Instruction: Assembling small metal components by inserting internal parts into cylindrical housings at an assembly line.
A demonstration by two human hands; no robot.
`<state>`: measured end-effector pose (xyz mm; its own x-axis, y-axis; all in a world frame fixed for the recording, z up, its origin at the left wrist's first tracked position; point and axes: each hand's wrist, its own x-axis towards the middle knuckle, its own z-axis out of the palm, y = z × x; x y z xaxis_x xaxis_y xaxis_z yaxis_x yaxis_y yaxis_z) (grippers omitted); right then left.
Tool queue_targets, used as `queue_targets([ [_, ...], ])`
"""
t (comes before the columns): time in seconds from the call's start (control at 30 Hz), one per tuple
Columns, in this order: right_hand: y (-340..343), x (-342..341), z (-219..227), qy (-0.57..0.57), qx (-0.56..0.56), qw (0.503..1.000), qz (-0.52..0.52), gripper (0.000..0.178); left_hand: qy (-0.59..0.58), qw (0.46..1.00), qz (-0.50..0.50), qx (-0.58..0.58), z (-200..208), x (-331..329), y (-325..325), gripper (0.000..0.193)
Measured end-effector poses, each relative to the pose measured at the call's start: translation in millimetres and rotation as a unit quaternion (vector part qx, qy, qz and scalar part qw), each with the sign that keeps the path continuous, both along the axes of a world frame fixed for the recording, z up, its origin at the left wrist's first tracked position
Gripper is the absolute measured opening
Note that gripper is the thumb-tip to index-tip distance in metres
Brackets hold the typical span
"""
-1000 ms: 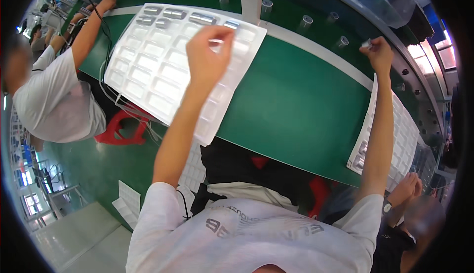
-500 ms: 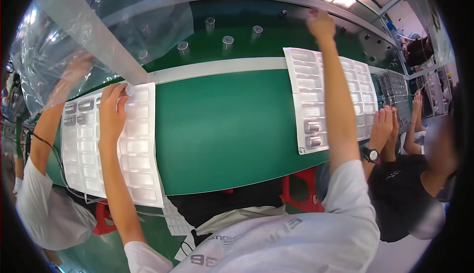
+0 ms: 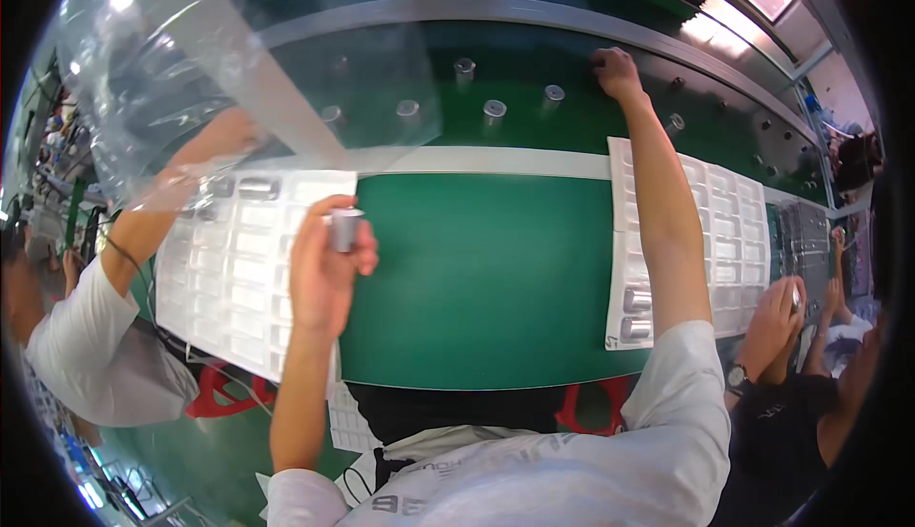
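My left hand [image 3: 324, 274] is raised beside the right edge of a white compartment tray [image 3: 255, 291]. Its fingers are closed round a silver metal cylinder [image 3: 345, 232], held upright with its end cap showing. Stretched far forward, my right hand [image 3: 620, 73] is over the dark green belt, beyond a second white tray [image 3: 726, 232]. Its fingers are curled, and what lies in them is too dark to name. Two silver cylinders [image 3: 637, 328] lie in the near left compartments of that second tray, partly beside my forearm.
Several upright cylinders [image 3: 494, 110] stand on the belt [image 3: 524, 55], behind a pale rail [image 3: 486, 160]. Clear plastic sheeting [image 3: 381, 70] hangs at the left before a post. Co-workers' arms [image 3: 143, 232] reach in from both sides. A green tabletop [image 3: 467, 279] lies between the trays.
My left hand has come up off the left tray and moved right, carrying the cylinder. My right hand, blurred before, is now lower over the belt. The whole view has shifted.
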<state>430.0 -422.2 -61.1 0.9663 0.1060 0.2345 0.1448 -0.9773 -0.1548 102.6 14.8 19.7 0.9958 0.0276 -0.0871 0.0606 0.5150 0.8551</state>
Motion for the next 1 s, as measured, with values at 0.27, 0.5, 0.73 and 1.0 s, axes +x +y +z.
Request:
queue_targets([
  [0.27,122,-125,91,0.101,0.551,0.784,0.269,0.031,-0.092,0.990,-0.046,0.094,13,-20,-45,0.046],
  [0.5,190,-237,126,0.125,0.683,0.605,0.390,0.015,-0.133,0.990,-0.012,0.047,20,-24,-51,0.038],
  [0.73,198,-300,120,0.261,0.811,0.396,0.343,0.030,-0.145,0.989,-0.021,0.008,20,-42,-49,0.036],
  [1.0,208,-318,108,0.201,0.812,0.465,0.292,0.019,-0.133,0.991,-0.024,-0.006,21,-52,-45,0.035],
])
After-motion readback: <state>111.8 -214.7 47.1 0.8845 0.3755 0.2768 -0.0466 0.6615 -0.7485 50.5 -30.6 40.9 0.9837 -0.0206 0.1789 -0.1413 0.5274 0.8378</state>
